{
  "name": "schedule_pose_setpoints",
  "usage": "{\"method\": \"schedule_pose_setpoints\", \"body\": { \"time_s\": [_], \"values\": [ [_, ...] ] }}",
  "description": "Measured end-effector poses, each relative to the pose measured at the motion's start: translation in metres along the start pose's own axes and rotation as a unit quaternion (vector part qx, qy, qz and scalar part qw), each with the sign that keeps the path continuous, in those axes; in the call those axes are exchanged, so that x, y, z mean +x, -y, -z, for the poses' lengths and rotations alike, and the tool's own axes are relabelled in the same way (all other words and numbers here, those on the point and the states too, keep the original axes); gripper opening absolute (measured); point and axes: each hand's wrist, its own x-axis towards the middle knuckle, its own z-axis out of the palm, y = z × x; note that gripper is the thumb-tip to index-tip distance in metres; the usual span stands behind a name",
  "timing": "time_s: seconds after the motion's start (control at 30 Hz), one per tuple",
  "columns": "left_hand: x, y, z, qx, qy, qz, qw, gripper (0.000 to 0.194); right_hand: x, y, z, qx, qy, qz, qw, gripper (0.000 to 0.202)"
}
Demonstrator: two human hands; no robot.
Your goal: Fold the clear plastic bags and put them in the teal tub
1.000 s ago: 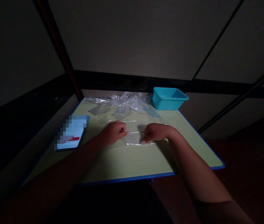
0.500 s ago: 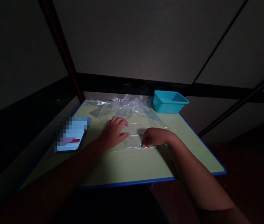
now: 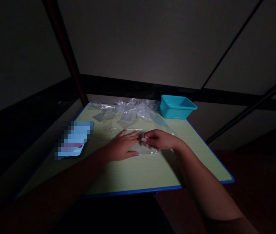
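Note:
A clear plastic bag [image 3: 130,113] lies over the middle and back of the small table [image 3: 128,175], crumpled and shiny at its far end and flatter near my hands. My left hand [image 3: 122,148] rests palm down on its near part, fingers spread toward the right. Just right of those fingertips, my right hand [image 3: 161,139] is closed in a pinch, thumb against bent fingers, over the flat plastic. Whatever sits in that pinch is too small and dark to make out.
A turquoise plastic basket [image 3: 177,112] stands at the table's back right corner. On the left lies a phone [image 3: 80,143] with a lit, blurred screen. Dark panels [image 3: 138,48] rise behind the table, which has a blue edge [image 3: 133,192].
My left hand has flattened from a curled pose, its fingers now stretched out on the plastic. My right hand has shifted slightly up and left, its pinch now close to the left fingertips.

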Motion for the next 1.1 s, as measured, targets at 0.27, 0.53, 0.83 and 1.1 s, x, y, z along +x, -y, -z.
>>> {"method": "schedule_pose_setpoints", "body": {
  "time_s": [0.27,0.53,0.83,1.1],
  "values": [
    [0.002,0.001,-0.001,-0.021,0.025,0.02,0.999,0.04,0.011,-0.004,-0.019,0.22,0.103,0.007,0.97,0.037],
    [0.003,-0.002,0.004,0.012,0.063,0.044,0.997,0.059,0.014,-0.01,-0.013,0.175,0.075,-0.109,0.976,0.035],
    [0.001,-0.001,0.001,0.029,-0.006,0.037,0.999,0.066,0.008,-0.004,-0.006,0.1,0.108,-0.234,0.961,0.052],
    [-0.002,0.005,0.017,0.086,-0.097,0.097,0.987,0.064,0.009,-0.006,-0.005,0.237,0.032,-0.076,0.968,0.042]
  ]
}}
